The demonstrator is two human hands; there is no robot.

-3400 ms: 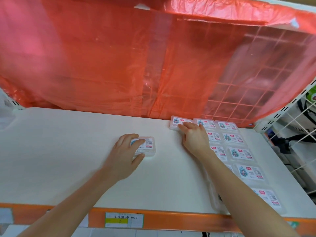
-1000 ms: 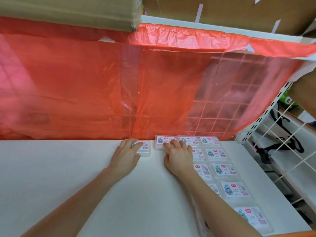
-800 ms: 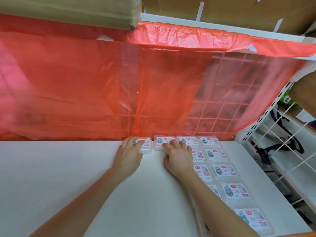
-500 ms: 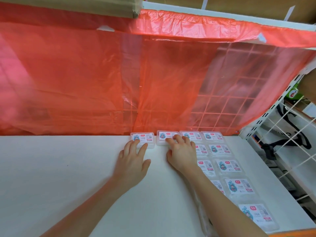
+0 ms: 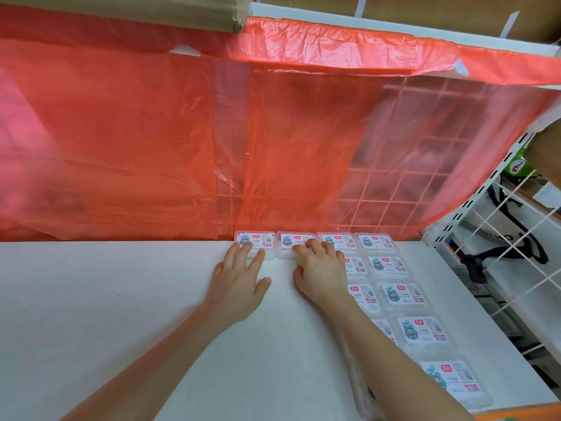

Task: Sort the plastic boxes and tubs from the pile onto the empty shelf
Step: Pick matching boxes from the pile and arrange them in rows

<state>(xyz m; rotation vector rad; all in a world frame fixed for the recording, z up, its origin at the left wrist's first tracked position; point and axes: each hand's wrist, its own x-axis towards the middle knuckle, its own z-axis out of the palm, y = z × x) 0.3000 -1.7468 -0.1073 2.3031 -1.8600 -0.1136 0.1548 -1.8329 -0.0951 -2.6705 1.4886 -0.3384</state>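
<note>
Several small clear plastic boxes with white, red and blue labels lie in rows on the white shelf (image 5: 121, 314). The leftmost box of the back row (image 5: 258, 240) sits against the red sheet. My left hand (image 5: 239, 281) lies flat with straight fingers, its fingertips touching that box's front edge. My right hand (image 5: 318, 268) rests with spread fingers on the neighbouring box (image 5: 291, 240) and hides part of the boxes behind it. More boxes (image 5: 400, 294) run toward the front right.
A translucent red plastic sheet (image 5: 182, 141) hangs across the back over a wire grid. A cardboard box (image 5: 121, 10) sits on the shelf above. At the right stand a white perforated upright (image 5: 455, 217) and wire racks with a black strap.
My left hand slid its box back into the row against the red sheet, then drew back so that only its fingertips touch it. My right hand stayed on the neighbouring box.
</note>
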